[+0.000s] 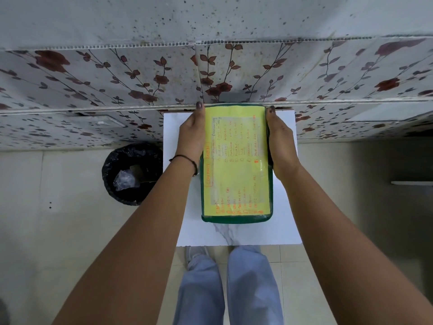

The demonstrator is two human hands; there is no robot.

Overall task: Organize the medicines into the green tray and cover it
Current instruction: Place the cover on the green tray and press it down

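Note:
The green tray (pixel 236 219) sits on a small white table (pixel 203 233), closed by a green lid that carries a yellow handwritten contents sheet (pixel 235 160). My left hand (pixel 191 137) is pressed flat along the lid's left side, fingers reaching to its far corner. On the opposite side my right hand (pixel 280 141) grips the right edge. No medicines show; whatever lies in the tray is hidden under the lid.
A wall with a floral covering (pixel 140 73) stands right behind the table. On the tiled floor to the left is a bin with a black liner (pixel 131 172). My legs in blue jeans (pixel 227 285) stand at the table's near edge.

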